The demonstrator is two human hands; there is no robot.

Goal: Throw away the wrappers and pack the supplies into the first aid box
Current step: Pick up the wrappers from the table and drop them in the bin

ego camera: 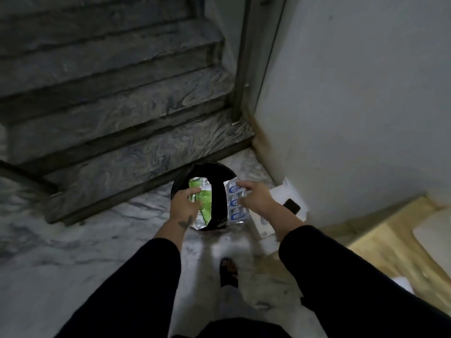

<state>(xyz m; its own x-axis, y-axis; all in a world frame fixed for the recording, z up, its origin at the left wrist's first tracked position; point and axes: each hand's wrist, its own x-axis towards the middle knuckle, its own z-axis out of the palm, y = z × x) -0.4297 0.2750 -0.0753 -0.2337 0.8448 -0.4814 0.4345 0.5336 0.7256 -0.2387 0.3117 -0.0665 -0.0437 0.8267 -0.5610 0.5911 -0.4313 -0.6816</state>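
A round bin lined with a black bag point(217, 172) stands on the marble floor at the foot of the stairs. Over its left side my left hand point(184, 203) grips a green and silver foil wrapper point(203, 203). Over its right side my right hand point(256, 195) pinches a silver wrapper with blue marks point(235, 203), which hangs down along the bin's edge. Both arms are in dark sleeves. No first aid box is in view.
Grey marble steps point(122, 123) rise behind the bin. A white wall point(353, 106) closes the right side. White papers and a dark flat object point(291, 206) lie by the wall. A wooden surface point(395, 240) is at the right. My sandalled foot point(229, 272) is below.
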